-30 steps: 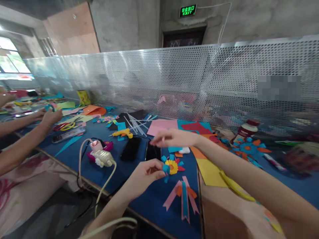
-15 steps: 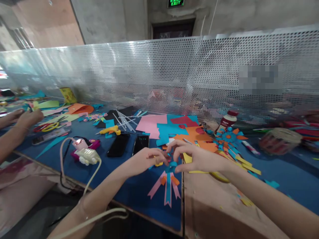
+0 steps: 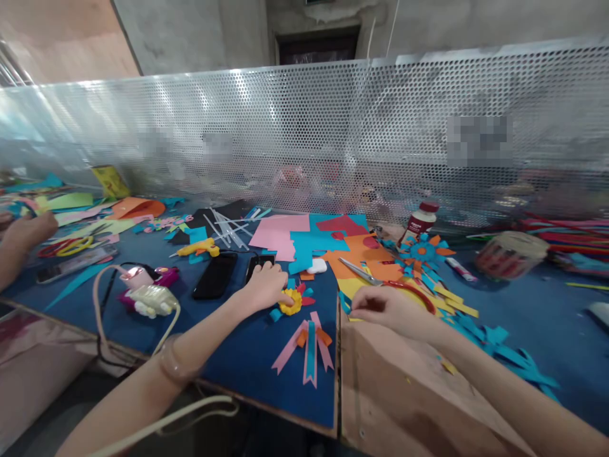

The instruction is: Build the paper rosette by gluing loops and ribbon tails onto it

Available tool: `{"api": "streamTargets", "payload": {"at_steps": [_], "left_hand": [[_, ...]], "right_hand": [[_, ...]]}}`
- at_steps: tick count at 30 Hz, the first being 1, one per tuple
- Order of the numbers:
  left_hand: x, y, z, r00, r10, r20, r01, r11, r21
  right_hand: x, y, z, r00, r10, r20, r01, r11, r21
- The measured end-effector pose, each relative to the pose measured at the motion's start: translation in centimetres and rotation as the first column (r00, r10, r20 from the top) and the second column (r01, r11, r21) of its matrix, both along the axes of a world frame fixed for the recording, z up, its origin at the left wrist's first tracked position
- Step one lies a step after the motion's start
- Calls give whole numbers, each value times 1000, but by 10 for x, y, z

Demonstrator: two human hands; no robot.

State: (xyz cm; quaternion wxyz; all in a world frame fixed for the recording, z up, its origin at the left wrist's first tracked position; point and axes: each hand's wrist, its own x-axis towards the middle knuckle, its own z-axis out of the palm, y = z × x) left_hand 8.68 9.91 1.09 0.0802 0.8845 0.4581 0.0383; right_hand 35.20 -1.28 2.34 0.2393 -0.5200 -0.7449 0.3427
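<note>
My left hand point(image 3: 264, 289) is stretched over the table with its fingers apart, partly covering the smaller phone point(image 3: 252, 268). Its thumb reaches the yellow paper flower point(image 3: 291, 302), which has red and blue paper petals beside it. My right hand point(image 3: 387, 309) is closed, its fingertips pinching a blue paper loop point(image 3: 345, 303) above the wooden board edge. Just behind that hand lie scissors with red handles point(image 3: 406, 287). Pink and blue notched ribbon strips point(image 3: 310, 355) with small orange pieces lie flat between my arms.
A yellow glue gun point(image 3: 202, 249), a large black phone point(image 3: 215, 277) and a power plug with cables point(image 3: 155, 298) lie leftward. Coloured paper sheets point(image 3: 280, 231) lie ahead. A bottle point(image 3: 421, 219) and a tape roll point(image 3: 511, 255) stand right. Another person's hand point(image 3: 33, 231) works far left.
My hands have moved apart: the left went leftward onto the phone and yellow flower, the right moved rightward with the blue paper. The scissors and yellow flower are now uncovered; the view shifted slightly.
</note>
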Motion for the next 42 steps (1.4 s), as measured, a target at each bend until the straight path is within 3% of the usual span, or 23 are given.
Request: {"api": "streamTargets", "payload": {"at_steps": [5, 11, 13, 17, 26, 33, 42], "left_hand": [[-1, 7, -2, 998, -4, 65, 10, 996, -84], [-2, 4, 14, 960, 14, 278, 25, 990, -136], [2, 3, 18, 913, 40, 405, 29, 986, -162], [16, 1, 19, 718, 171, 675, 66, 948, -310], [45, -21, 28, 531, 274, 802, 175, 891, -420], [52, -24, 22, 546, 334, 768, 259, 804, -535], [50, -23, 24, 568, 272, 777, 450, 688, -570]], "right_hand": [[3, -6, -10, 997, -29, -74, 23, 997, -80], [3, -6, -8, 979, -115, -171, 101, 991, -91], [1, -7, -7, 962, -158, -222, 140, 986, -95], [-3, -13, -7, 951, -174, -256, 161, 984, -70], [-2, -20, -8, 967, -165, -195, 166, 986, -10], [1, -20, -8, 963, -175, -207, 176, 984, -10], [-3, -23, -3, 968, -157, -198, 153, 988, -36]]}}
